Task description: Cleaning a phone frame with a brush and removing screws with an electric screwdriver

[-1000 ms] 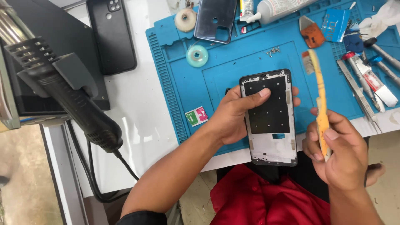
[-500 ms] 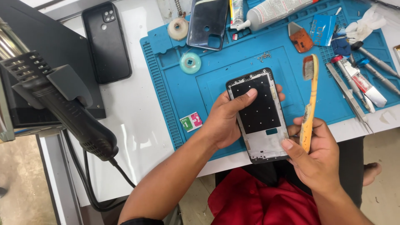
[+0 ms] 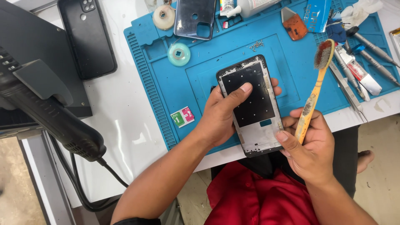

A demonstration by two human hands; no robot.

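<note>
Head camera, looking down at a workbench. A blue mat [image 3: 166, 87] covers much of the white table [image 3: 125, 125], and everything here is placed against that mat.

Over the mat's near edge, the left hand [image 3: 223, 116] holds an opened phone frame [image 3: 252, 104], a black and silver rectangle with its inside facing up. The fingers wrap its left side and the thumb presses flat across the dark middle panel. The right hand [image 3: 310, 146] is closed around the handle of a yellow toothbrush [image 3: 313, 89], thumb touching the frame's lower right corner; the worn bristles point away, above the mat's right part.

The frame looks light, thin and stiff, and probably easy to bend or scratch, so it is best gripped by its long side rails, as the left hand does, not by the bare inner face.

On the mat's far edge lie a grey back cover [image 3: 195, 18] and two tape rolls [image 3: 179, 54]. Tweezers and pens [image 3: 362, 62] lie on the mat's right side. Off the mat's left edge rest a black phone case [image 3: 87, 39] and a black hot air gun [image 3: 50, 112].
</note>
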